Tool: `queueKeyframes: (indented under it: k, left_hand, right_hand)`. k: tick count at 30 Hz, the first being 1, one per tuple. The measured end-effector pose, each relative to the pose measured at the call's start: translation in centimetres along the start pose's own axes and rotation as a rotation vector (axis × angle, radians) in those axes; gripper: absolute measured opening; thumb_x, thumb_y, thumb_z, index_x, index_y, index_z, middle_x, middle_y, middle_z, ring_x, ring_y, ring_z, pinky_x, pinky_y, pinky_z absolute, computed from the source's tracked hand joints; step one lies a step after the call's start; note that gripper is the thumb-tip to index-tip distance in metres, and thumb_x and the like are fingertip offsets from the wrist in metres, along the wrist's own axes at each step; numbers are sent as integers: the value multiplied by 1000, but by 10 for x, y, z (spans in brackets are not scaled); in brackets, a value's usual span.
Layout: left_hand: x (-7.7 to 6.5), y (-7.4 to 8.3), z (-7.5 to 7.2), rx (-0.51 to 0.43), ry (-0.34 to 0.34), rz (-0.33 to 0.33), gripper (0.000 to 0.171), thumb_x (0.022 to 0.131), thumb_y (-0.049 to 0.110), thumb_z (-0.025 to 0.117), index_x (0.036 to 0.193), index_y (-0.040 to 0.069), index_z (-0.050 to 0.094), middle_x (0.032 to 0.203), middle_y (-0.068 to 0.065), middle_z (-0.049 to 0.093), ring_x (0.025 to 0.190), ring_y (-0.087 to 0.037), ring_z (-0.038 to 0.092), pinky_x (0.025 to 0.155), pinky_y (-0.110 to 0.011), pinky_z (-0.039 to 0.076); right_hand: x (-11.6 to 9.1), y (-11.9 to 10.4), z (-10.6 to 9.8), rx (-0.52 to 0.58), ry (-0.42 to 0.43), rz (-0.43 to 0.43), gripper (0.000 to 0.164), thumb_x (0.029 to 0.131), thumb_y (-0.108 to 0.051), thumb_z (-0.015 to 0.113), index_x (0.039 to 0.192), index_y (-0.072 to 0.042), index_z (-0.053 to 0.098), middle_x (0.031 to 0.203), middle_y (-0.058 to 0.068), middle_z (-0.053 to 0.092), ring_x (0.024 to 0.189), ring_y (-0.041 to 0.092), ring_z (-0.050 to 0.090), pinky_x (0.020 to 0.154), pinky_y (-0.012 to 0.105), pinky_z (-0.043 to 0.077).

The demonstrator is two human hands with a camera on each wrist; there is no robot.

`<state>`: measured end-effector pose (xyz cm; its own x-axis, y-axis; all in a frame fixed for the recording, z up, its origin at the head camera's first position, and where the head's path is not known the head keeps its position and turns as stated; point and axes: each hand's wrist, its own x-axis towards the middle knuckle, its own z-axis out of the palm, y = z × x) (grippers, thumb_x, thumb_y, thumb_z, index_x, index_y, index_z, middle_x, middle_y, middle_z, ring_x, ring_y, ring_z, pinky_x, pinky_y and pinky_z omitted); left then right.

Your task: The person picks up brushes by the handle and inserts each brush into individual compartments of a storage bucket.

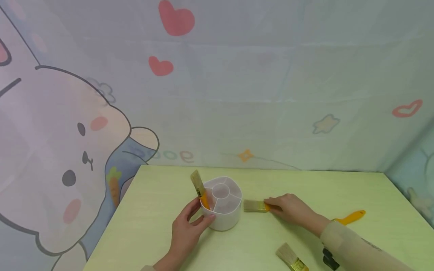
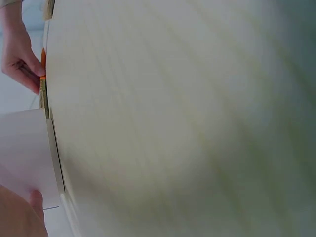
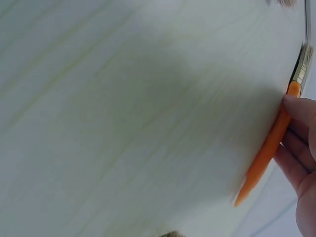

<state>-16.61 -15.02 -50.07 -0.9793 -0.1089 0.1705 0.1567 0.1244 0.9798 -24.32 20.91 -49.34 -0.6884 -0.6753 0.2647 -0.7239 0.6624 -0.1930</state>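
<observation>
A white round container [image 1: 224,219] with several compartments stands on the table, seen from above in the head view. In its left compartment leans a paintbrush [image 1: 199,188], bristles up and orange handle down. My left hand [image 1: 188,227] grips the container's left side, thumb on the front wall and fingers behind. To the right of the container, my right hand [image 1: 293,209] pinches a second paintbrush [image 1: 255,206] by its orange handle [image 3: 269,145]. That brush lies low along the tabletop, with its pale bristles pointing at the container.
Another paintbrush [image 1: 291,256] lies at the table's front, bristles towards the back left. An orange brush handle [image 1: 352,217] shows beyond the right forearm, which hides its other end. A black object [image 1: 329,259] sits beside the right sleeve. A printed cloth [image 1: 237,94] hangs behind the table.
</observation>
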Motion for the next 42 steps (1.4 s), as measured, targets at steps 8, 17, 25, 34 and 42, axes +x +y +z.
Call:
queueKeyframes:
  k: [8, 17, 25, 34, 42]
  left_hand:
    - [0, 1, 0, 0, 1, -2, 71, 85, 18, 94, 148, 11, 63, 148, -11, 65, 138, -33, 61, 96, -31, 63]
    - [0, 0, 0, -13, 6, -8, 71, 84, 16, 94, 148, 9, 63, 148, -12, 65, 138, -33, 61, 95, -31, 63]
    - [0, -1, 0, -25, 2, 3, 71, 85, 16, 94, 148, 9, 63, 148, -12, 65, 138, -33, 61, 96, -32, 63]
    - [-1, 0, 1, -11, 7, 3, 71, 85, 16, 94, 148, 9, 63, 147, -11, 65, 137, -32, 62, 96, -32, 63]
    - [-1, 0, 0, -14, 4, -4, 72, 85, 18, 94, 148, 10, 62, 149, -11, 64, 139, -33, 61, 96, -32, 63]
  right_hand:
    - [4, 0, 3, -11, 65, -46, 22, 90, -3, 84, 112, -4, 83, 102, 7, 82, 87, 21, 80, 74, 36, 68]
    - [9, 0, 3, -37, 75, -71, 17, 89, -2, 85, 105, -9, 82, 98, 1, 82, 86, 18, 79, 73, 35, 67]
    - [10, -2, 2, -30, 72, -48, 16, 90, -3, 84, 105, -8, 83, 97, 2, 82, 86, 19, 79, 75, 37, 67]
    - [6, 0, -5, 49, 61, 96, 18, 94, -10, 82, 112, -7, 84, 102, 4, 82, 89, 20, 79, 76, 33, 66]
    - [15, -4, -28, 336, 180, 221, 23, 97, -6, 79, 119, -2, 81, 110, 12, 81, 91, 20, 80, 76, 27, 67]
